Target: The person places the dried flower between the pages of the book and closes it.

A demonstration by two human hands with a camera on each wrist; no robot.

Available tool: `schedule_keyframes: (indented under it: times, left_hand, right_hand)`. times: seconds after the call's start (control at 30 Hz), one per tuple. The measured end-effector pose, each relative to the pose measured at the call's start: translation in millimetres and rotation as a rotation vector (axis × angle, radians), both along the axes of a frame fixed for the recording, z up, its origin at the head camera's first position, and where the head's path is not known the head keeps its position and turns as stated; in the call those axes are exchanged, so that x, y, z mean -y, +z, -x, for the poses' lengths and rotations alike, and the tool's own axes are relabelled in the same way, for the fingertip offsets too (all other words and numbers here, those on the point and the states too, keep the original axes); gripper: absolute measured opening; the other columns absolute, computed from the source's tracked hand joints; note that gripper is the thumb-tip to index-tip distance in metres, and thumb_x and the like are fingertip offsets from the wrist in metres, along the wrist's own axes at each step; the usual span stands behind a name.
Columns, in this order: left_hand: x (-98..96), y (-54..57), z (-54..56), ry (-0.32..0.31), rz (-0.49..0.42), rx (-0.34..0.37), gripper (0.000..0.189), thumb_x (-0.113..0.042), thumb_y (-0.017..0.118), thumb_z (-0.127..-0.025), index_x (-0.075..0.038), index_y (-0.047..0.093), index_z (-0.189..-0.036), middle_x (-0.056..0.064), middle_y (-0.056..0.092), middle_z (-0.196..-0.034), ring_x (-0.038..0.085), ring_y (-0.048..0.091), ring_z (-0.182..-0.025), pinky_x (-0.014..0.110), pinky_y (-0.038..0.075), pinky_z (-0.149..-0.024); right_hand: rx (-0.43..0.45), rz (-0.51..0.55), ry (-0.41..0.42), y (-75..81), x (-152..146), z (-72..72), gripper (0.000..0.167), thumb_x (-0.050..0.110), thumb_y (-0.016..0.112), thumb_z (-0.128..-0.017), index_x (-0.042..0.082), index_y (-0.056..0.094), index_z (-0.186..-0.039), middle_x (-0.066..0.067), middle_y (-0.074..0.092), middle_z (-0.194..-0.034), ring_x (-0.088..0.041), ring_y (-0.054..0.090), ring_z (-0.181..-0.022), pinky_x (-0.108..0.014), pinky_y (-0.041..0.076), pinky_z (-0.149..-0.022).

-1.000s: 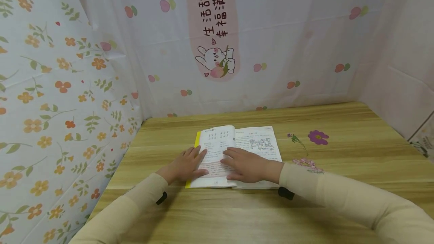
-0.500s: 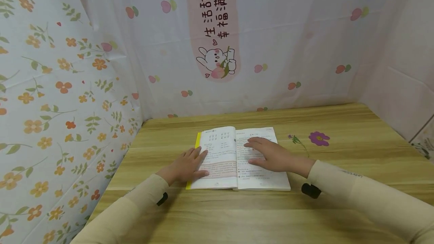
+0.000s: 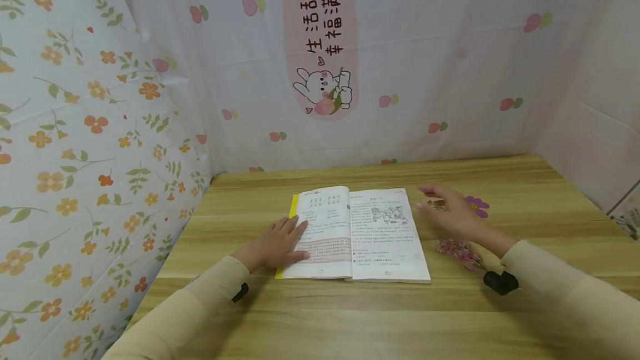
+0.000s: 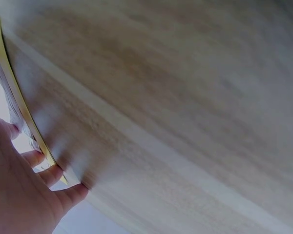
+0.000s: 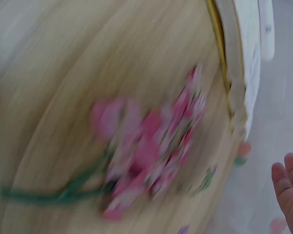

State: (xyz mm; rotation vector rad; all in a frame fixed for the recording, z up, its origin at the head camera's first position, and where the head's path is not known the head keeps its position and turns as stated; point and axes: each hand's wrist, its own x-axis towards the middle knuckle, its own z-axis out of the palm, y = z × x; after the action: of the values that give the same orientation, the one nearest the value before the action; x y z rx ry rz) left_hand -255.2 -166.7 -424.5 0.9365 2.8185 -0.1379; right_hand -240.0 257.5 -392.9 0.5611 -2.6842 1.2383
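Observation:
An open book (image 3: 387, 243) with printed pages and a yellow cover edge lies flat on the wooden table. My left hand (image 3: 276, 243) rests on its left page with fingers spread; in the left wrist view the fingertips reach over the yellow edge (image 4: 27, 109) towards the table. Off to the right of the book, my right hand (image 3: 457, 216) is raised with loose fingers and holds nothing. Below it lies a pink flower sprig (image 3: 456, 250), blurred but large in the right wrist view. A purple flower (image 3: 477, 205) and a small stemmed flower (image 3: 436, 203) are partly hidden by that hand.
The wooden table (image 3: 350, 321) runs back to a white cloth backdrop (image 3: 425, 71) with peach prints and a rabbit drawing. A floral cloth (image 3: 100, 154) hangs along the left side.
My right hand has swept right across the right page and off the book, up beside the flowers. My left hand has stayed on the left page.

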Motion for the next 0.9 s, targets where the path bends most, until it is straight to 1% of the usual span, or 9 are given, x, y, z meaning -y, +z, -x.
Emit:
schedule_keyframes:
  times: [0.17,0.3,0.33,0.43,0.57,0.67,0.77,0.83,0.9]
  left_hand:
    - [-0.1,0.0,-0.1,-0.008,-0.001,-0.006,0.083,-0.064,0.042,-0.095,-0.01,0.024,-0.155,0.02,0.025,-0.155,0.041,0.026,-0.139,0.054,0.026,-0.109]
    - [-0.4,0.6,-0.1,-0.015,-0.012,-0.004,0.082,-0.062,0.044,-0.095,-0.009,0.025,-0.154,0.021,0.026,-0.155,0.041,0.027,-0.138,0.055,0.027,-0.108]
    - [-0.5,0.8,-0.2,-0.015,-0.009,-0.003,0.082,-0.063,0.043,-0.095,-0.009,0.025,-0.155,0.02,0.025,-0.155,0.041,0.027,-0.138,0.054,0.027,-0.108]
    - [-0.7,1.4,-0.6,-0.01,-0.004,-0.002,0.083,-0.063,0.043,-0.095,-0.01,0.024,-0.155,0.02,0.025,-0.155,0.04,0.027,-0.139,0.054,0.026,-0.109]
    - [-0.4,0.8,-0.8,-0.009,-0.003,-0.011,0.083,-0.063,0.044,-0.094,-0.01,0.025,-0.155,0.02,0.026,-0.155,0.04,0.028,-0.138,0.054,0.027,-0.108]
    - [-0.2,-0.1,-1.1,-0.01,0.001,-0.018,0.083,-0.064,0.043,-0.094,-0.01,0.025,-0.155,0.02,0.027,-0.155,0.04,0.028,-0.138,0.054,0.028,-0.108]
    - [-0.2,-0.6,-1.1,-0.009,-0.001,-0.018,0.083,-0.064,0.043,-0.094,-0.01,0.024,-0.155,0.019,0.027,-0.155,0.039,0.028,-0.139,0.054,0.027,-0.108]
    - [0.2,-1.6,-0.6,-0.008,-0.009,-0.014,0.083,-0.064,0.043,-0.094,-0.01,0.024,-0.155,0.02,0.026,-0.155,0.04,0.028,-0.139,0.055,0.027,-0.108]
    - [0.6,-2.3,-0.1,-0.01,-0.012,-0.01,0.083,-0.064,0.042,-0.095,-0.01,0.023,-0.155,0.02,0.026,-0.155,0.04,0.027,-0.139,0.055,0.027,-0.108]
  right_hand:
    - [0.066,0.011,-0.126,1.6,-26,0.9,0.058,0.033,0.057,-0.099,-0.005,0.042,-0.141,-0.03,0.045,-0.137,-0.046,0.046,-0.121,-0.058,0.042,-0.092]
    - [0.089,0.003,-0.206,-1.3,-47,4.5,0.062,0.04,0.053,-0.1,-0.005,0.041,-0.141,-0.03,0.047,-0.134,-0.046,0.049,-0.118,-0.055,0.046,-0.089]
    - [0.099,0.007,-0.222,-2.3,-52,5.7,0.063,0.041,0.052,-0.1,-0.006,0.041,-0.141,-0.03,0.047,-0.133,-0.045,0.049,-0.118,-0.053,0.046,-0.088]
    - [0.127,0.02,-0.269,-6.0,-68,9.9,0.067,0.045,0.05,-0.1,-0.007,0.039,-0.142,-0.03,0.047,-0.133,-0.044,0.05,-0.116,-0.034,0.051,-0.081]
    - [0.208,0.082,-0.33,-11.6,-87,14.3,0.076,0.051,0.047,-0.099,-0.009,0.034,-0.144,-0.03,0.044,-0.134,-0.046,0.052,-0.112,-0.025,0.052,-0.072]
    - [0.253,0.082,-0.391,-17.0,-99,15.8,0.082,0.056,0.045,-0.097,-0.01,0.032,-0.144,-0.031,0.043,-0.132,-0.047,0.051,-0.109,-0.036,0.052,-0.072]
    - [0.26,0.039,-0.451,-22.1,-110,16.6,0.084,0.059,0.043,-0.096,-0.012,0.034,-0.142,-0.033,0.042,-0.132,-0.047,0.047,-0.11,-0.042,0.046,-0.075]
    - [0.263,0.036,-0.465,-25.1,-115,16.7,0.085,0.058,0.044,-0.096,-0.012,0.033,-0.142,-0.034,0.041,-0.132,-0.049,0.044,-0.112,-0.047,0.044,-0.078]
    - [0.264,0.025,-0.474,-27.6,-119,17.2,0.085,0.058,0.044,-0.096,-0.013,0.033,-0.141,-0.034,0.04,-0.131,-0.049,0.043,-0.111,-0.049,0.044,-0.079]
